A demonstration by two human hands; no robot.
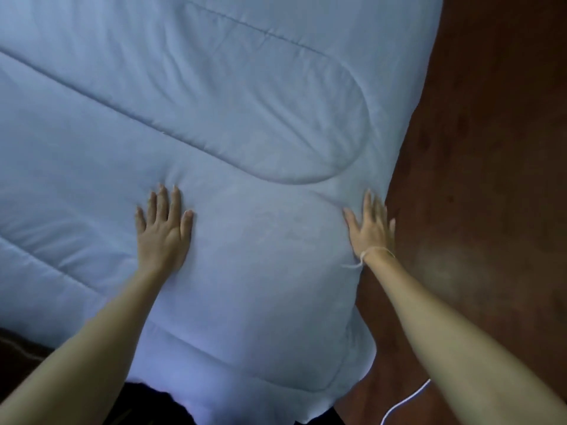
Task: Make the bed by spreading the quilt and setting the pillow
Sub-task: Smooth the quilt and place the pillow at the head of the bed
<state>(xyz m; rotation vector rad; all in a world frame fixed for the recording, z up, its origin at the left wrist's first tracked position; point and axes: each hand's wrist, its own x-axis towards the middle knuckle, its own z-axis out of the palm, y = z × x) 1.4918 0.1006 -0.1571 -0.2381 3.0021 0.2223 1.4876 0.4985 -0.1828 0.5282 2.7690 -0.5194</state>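
A white cord (402, 404) is cut off at the bottom edge, on the reddish-brown floor (491, 148). The pale blue quilt (214, 118) is spread across the bed and pressed flat by the left hand (162, 228) and the right hand (372, 228), fingers straight, the right at the quilt's edge. A string (366, 256) is tied round the right wrist.

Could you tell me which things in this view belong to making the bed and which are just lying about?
Part of the job:
- quilt, pale blue, spread out
- left hand, pressed flat on the quilt
- right hand, flat along the quilt's right edge

Just lying about:
- white cord on the reddish-brown floor
- string bracelet on the right wrist

No pillow is in view.
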